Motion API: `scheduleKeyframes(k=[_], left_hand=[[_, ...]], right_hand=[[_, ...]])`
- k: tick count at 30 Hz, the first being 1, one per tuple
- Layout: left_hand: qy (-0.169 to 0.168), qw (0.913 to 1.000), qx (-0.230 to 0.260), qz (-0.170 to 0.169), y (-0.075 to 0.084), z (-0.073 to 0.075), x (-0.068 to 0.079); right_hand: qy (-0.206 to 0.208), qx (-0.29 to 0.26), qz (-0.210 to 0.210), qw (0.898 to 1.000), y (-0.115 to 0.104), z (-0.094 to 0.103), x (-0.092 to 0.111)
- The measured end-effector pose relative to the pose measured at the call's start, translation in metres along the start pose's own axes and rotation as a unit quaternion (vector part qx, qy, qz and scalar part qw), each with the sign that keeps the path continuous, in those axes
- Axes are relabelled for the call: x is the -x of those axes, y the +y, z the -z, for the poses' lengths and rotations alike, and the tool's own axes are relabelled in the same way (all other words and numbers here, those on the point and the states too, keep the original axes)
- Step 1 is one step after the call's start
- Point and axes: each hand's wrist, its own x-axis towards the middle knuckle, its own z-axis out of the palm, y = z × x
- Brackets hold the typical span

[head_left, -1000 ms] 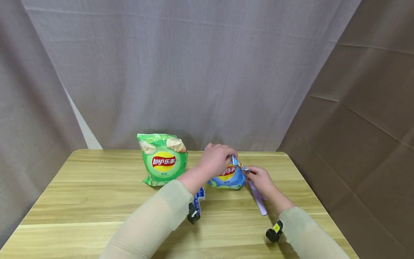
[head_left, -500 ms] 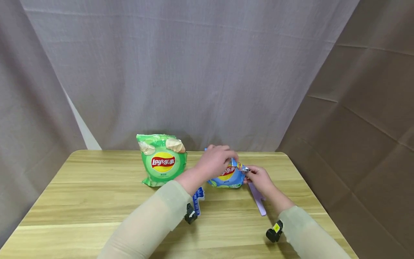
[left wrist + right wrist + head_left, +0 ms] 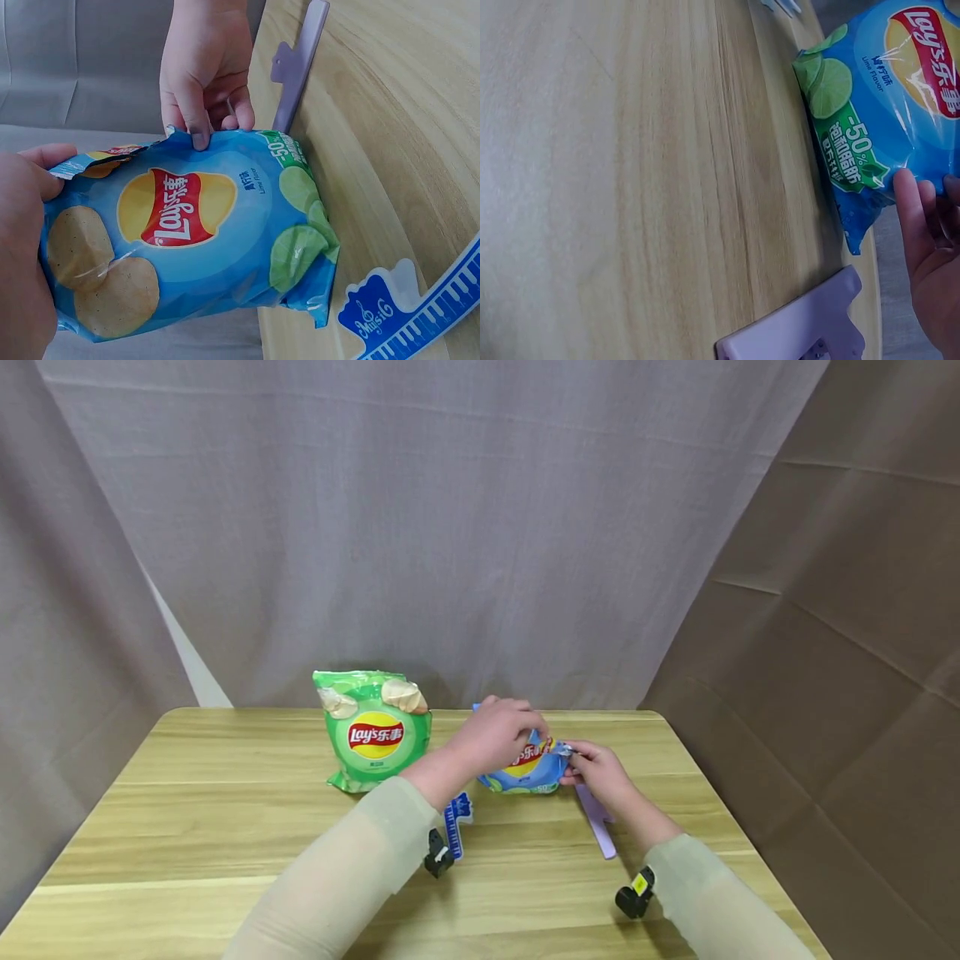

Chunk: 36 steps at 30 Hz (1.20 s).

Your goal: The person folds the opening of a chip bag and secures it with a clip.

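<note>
Your left hand [image 3: 497, 737] and right hand [image 3: 602, 774] grip one lime Lay's bag [image 3: 523, 772] between them, near the tabletop [image 3: 225, 827]'s far edge.

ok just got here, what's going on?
A person has both hands on a blue Lay's bag. The left hand holds it at the top, where part of the edge looks folded over; the right hand pinches its right side. A green Lay's bag stands to the left, untouched. A blue piano-print piece and a purple piece lie on the table nearer the person; neither is in a hand.
</note>
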Motion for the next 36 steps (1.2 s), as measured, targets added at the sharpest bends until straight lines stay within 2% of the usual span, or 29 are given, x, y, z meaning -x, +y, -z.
scheduleKeyframes(k=[6, 14, 23, 30, 36], left_hand=[[-0.001, 1.0, -0.005, -0.002, -0.0015, 0.0016, 0.0013], [0.01, 0.9995, -0.017, -0.023, 0.0017, -0.0004, 0.0014], [0.011, 0.9989, -0.031, -0.034, 0.003, -0.0005, -0.0018], [0.007, 0.9991, -0.022, -0.035, 0.0036, 0.0022, -0.0005], [0.013, 0.9993, 0.001, -0.034, 0.0028, 0.0011, -0.0008]], right_hand=[[-0.006, -0.01, -0.002, 1.0, -0.0024, -0.0017, 0.0003], [-0.013, -0.025, -0.002, 1.0, 0.0016, -0.001, 0.0013], [-0.027, -0.094, -0.029, 0.995, 0.0001, 0.0018, 0.0041], [-0.064, -0.061, -0.012, 0.996, 0.0024, 0.0047, 0.0029], [-0.075, -0.03, 0.011, 0.997, 0.0044, 0.0039, 0.0016]])
